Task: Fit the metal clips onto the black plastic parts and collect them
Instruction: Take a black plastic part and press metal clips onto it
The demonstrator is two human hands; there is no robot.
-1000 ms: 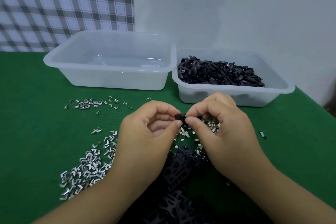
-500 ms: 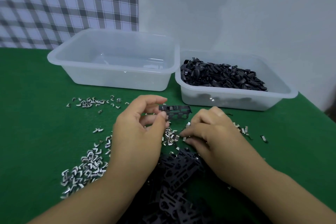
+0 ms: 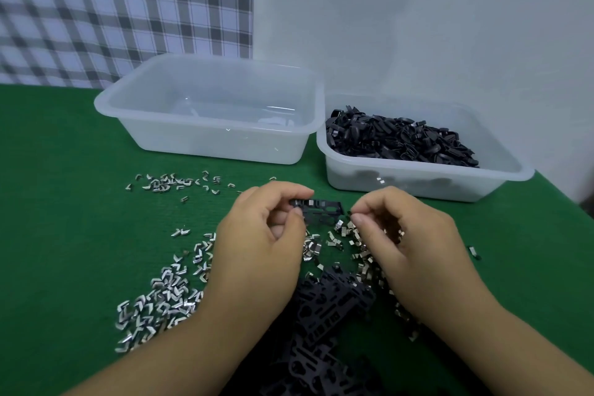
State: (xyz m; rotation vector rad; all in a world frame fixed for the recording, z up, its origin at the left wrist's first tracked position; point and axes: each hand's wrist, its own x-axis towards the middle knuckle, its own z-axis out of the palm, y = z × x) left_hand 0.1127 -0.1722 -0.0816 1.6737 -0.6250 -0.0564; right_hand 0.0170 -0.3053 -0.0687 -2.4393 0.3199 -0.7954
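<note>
Clip-fitting step, I reckon. Left hand (image 3: pixel 260 235) pinches a black plastic strip (image 3: pixel 321 207) by its 9 o'clock end, thumb and forefinger, level above the counter (image 3: pixel 64 235). Right hand (image 3: pixel 408 235) hovers at the strip's 3 o'clock end, fingers curled, tips together; I can't tell whether one of the metal clips (image 3: pixel 160 302) is inside. Next move needs careful alignment, then a firm press. Collecting bin (image 3: pixel 418 183) sits at 1 o'clock.

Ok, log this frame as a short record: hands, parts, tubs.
left hand: holds black strip above the table
right hand: fingertips pinched beside the strip's end; contents hidden
loose clips: scattered on green table
right tub: heap of black pieces
left tub: nothing clearly visible inside
strip pile: between the forearms
</note>
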